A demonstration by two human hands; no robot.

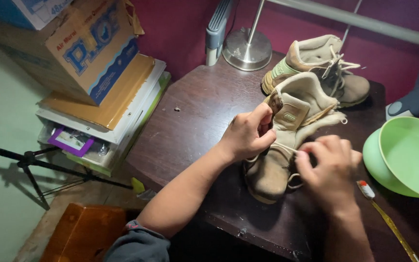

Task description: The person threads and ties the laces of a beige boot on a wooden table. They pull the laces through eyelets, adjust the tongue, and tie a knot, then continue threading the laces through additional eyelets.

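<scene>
A tan suede boot [287, 140] lies on the dark wooden table [200, 111] with its toe toward me. My left hand [249, 133] grips the boot's side and tongue near the ankle opening. My right hand [328, 170] pinches the white lace at the boot's right side, fingers closed on it. A second matching boot [318, 65] stands behind the first one, with loose laces.
A green plastic bowl [408, 157] sits at the table's right edge, with a yellow-handled toothbrush [384, 216] in front of it. A metal lamp base [247, 48] stands at the back. Cardboard boxes [83, 48] are stacked left, above a black tripod [30, 165] and a wooden stool [83, 233].
</scene>
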